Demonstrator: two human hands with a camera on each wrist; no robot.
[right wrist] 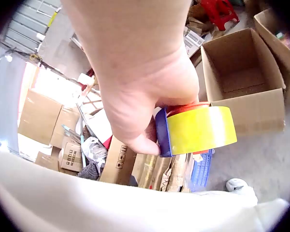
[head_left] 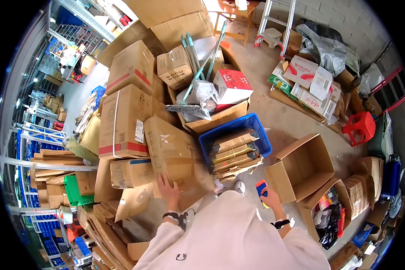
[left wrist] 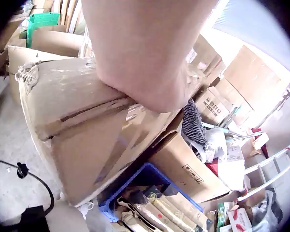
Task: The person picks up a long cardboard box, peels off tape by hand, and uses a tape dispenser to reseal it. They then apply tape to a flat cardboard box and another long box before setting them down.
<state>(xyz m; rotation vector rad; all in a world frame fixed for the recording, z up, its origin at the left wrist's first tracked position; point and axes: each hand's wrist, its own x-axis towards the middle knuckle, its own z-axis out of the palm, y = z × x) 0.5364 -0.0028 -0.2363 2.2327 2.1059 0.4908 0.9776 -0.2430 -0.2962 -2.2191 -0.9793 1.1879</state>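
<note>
My left hand rests on the edge of a large taped cardboard box, its fingers laid over the side. In the left wrist view the palm lies on top of that box, which has a torn, frayed corner; the fingertips are hidden behind the wrist there. My right hand grips a tape dispenser, blue and red with a wide yellow roll of tape. It hangs over the floor beside my body, left of an open cardboard box.
A blue plastic basket of folded cardboard stands just ahead of the large box. Stacked cartons rise on the left. Behind the basket, a big box holds brooms and bags. A red stool and a ladder stand to the right.
</note>
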